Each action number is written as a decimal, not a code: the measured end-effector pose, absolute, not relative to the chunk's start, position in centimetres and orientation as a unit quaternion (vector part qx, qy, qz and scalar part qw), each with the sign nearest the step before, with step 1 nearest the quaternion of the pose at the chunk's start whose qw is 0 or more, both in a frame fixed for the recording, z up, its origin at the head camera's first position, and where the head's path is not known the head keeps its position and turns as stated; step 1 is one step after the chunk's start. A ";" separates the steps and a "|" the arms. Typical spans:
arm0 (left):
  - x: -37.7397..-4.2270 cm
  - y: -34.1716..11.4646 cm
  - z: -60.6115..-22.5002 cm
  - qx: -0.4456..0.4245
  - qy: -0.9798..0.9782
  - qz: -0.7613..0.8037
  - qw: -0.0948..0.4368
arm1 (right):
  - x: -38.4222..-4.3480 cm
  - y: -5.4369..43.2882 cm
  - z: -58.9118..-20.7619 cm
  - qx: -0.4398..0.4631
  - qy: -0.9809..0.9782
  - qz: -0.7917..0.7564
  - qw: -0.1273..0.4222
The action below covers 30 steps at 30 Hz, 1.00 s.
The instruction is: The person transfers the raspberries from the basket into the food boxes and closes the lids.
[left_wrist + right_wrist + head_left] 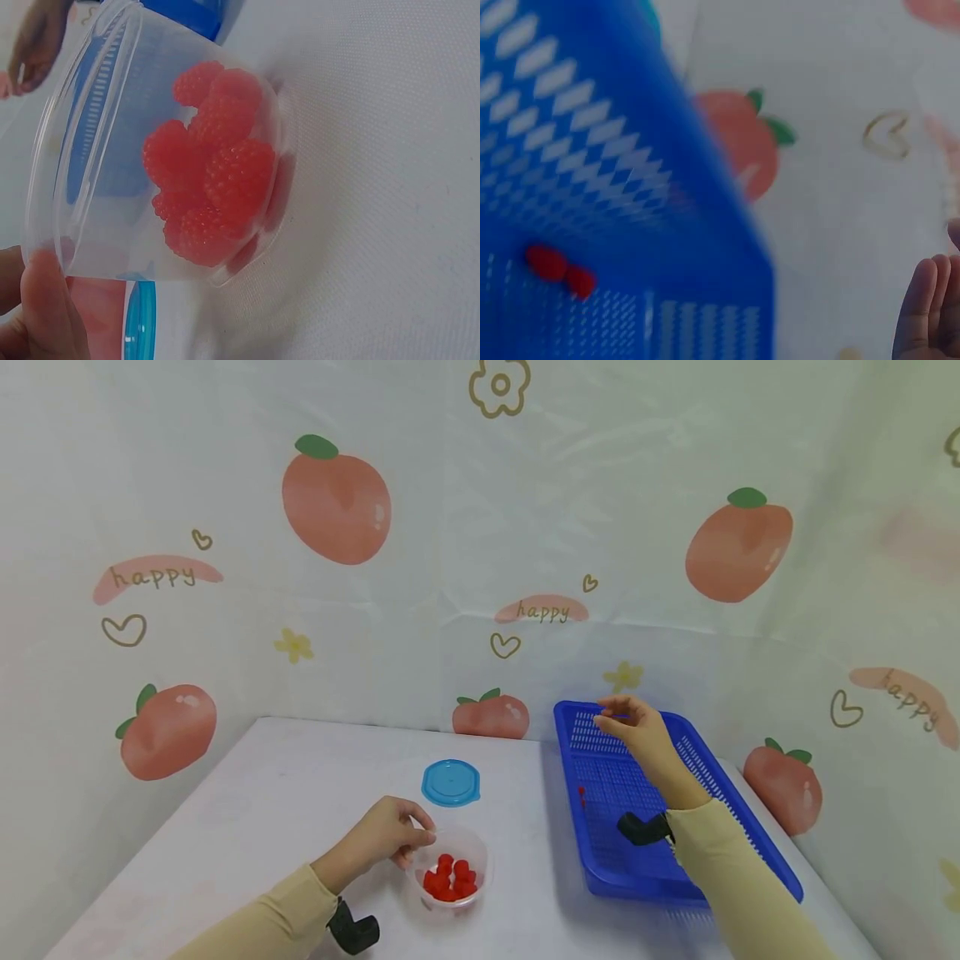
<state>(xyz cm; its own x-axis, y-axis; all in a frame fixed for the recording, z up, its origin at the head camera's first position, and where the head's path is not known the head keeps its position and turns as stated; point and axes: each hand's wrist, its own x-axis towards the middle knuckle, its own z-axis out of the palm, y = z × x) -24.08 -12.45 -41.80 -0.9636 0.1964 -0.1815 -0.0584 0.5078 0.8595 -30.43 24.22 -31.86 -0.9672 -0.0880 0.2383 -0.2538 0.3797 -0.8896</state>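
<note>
My left hand (390, 831) pinches the rim of a clear plastic tub (482, 853) that stands on the table. Several red raspberries (225, 176) lie heaped at the bottom of the tub, seen through its side in the left wrist view. My right hand (633, 727) is raised over the far part of a blue plastic basket (630, 889), with thumb and fingers apart and nothing seen between them. Two raspberries (547, 262) lie in the basket near its side wall; from the head, the left rim partly hides them.
A turquoise lid (451, 782) lies on the white table (315, 777) behind the tub. The basket's raised slotted walls stand to the right of the tub. A printed fruit-pattern cloth (420, 610) hangs behind the table and along its sides.
</note>
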 end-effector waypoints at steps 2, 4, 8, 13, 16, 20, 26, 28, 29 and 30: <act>-24.0 -12.5 -41.7 0.037 0.858 0.495 0.131 | -31.5 24.9 -32.7 0.096 -0.843 0.525 0.069; -24.0 -12.5 -41.7 0.037 0.858 0.496 0.131 | -32.5 25.3 -33.7 0.095 -0.862 0.494 0.062; -24.0 -12.5 -41.7 0.037 0.856 0.498 0.132 | -34.0 25.8 -36.1 0.094 -0.885 0.456 0.024; -24.2 -12.6 -41.8 0.041 0.854 0.501 0.137 | -34.7 26.0 -38.4 0.085 -0.890 0.443 -0.065; -24.3 -12.7 -42.0 0.045 0.853 0.503 0.136 | -35.1 26.1 -39.3 0.078 -0.893 0.432 -0.102; -24.3 -12.8 -42.0 0.049 0.855 0.499 0.132 | -35.2 26.2 -40.1 0.071 -0.892 0.428 -0.127; -24.3 -12.8 -41.9 0.052 0.854 0.500 0.131 | -35.0 25.7 -40.9 0.051 -0.916 0.373 -0.135; -24.3 -12.8 -42.0 0.054 0.853 0.502 0.133 | -35.0 25.6 -41.2 0.047 -0.921 0.359 -0.143; -24.3 -12.8 -42.0 0.054 0.852 0.502 0.134 | -35.0 25.5 -41.4 0.041 -0.923 0.353 -0.146; -24.3 -12.8 -42.0 0.056 0.852 0.503 0.134 | -35.0 25.4 -41.4 0.039 -0.925 0.348 -0.149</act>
